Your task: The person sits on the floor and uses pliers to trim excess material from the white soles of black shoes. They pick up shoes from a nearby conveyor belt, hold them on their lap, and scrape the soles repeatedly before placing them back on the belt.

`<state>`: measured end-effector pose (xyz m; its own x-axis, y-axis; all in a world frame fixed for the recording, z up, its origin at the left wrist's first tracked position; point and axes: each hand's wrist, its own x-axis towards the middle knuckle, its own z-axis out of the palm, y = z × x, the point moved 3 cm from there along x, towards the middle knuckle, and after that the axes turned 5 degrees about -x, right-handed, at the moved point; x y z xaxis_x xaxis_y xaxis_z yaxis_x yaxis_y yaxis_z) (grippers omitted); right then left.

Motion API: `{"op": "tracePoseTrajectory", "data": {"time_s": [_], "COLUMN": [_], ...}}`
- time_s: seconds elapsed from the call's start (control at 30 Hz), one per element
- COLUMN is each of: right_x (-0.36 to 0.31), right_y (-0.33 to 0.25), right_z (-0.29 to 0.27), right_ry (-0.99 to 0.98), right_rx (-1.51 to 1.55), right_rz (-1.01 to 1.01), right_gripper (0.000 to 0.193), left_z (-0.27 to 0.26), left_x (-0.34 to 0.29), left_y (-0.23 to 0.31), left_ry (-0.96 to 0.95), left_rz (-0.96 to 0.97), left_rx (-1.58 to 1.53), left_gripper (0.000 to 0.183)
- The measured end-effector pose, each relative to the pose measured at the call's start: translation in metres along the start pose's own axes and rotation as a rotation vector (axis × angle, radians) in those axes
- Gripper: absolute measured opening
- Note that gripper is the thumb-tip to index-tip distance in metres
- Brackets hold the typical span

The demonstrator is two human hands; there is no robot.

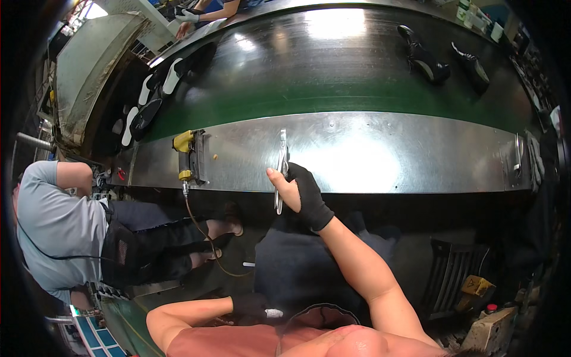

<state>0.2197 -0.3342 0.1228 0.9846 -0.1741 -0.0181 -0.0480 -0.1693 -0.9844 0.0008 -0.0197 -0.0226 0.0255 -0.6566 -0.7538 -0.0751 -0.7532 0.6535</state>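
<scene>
Raised over the near edge of the metal ledge (357, 154), my right hand (308, 199) wears a black glove that leaves the thumb bare. Its fingers are wrapped round silver metal pliers (282, 154), which stand roughly lengthwise away from me. Low against my body is my left hand (250, 306), also in a dark glove. A small white piece (273, 313) shows at its fingertips; whether the hand grips it I cannot make out. To the left of the pliers, a yellow and black nail gun (185, 156) lies on the ledge.
A hose (205, 235) hangs from the nail gun. Beyond the ledge runs a dark green conveyor belt (297, 77), with black shoes (423, 59) at right and white-soled shoes (172, 76) at left. A co-worker (62, 223) is at left; another person's gloved hand (188, 16) shows at the far side.
</scene>
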Motion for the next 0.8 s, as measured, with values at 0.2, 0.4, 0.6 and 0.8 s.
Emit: {"op": "tracePoseTrajectory", "data": {"time_s": [0.2,0.4,0.6,0.8], "right_x": [-0.001,0.001,0.002,0.003], "right_y": [0.003,0.001,0.005,0.009], "right_z": [-0.003,-0.002,0.002,0.003], "right_ry": [0.005,0.018,0.029,0.026], "right_rx": [0.003,0.051,0.061,0.057], "right_rz": [0.009,-0.011,-0.017,-0.003], "right_gripper": [0.045,0.044,0.044,0.045], "left_z": [0.002,-0.024,-0.007,-0.011], "left_x": [0.001,-0.013,-0.006,-0.006], "left_y": [0.009,0.056,0.017,0.022], "left_ry": [0.006,-0.075,0.054,-0.040], "left_rz": [0.014,-0.092,0.026,-0.061], "left_rx": [-0.021,-0.007,0.068,0.019], "left_gripper": [0.047,0.050,0.037,0.033]}}
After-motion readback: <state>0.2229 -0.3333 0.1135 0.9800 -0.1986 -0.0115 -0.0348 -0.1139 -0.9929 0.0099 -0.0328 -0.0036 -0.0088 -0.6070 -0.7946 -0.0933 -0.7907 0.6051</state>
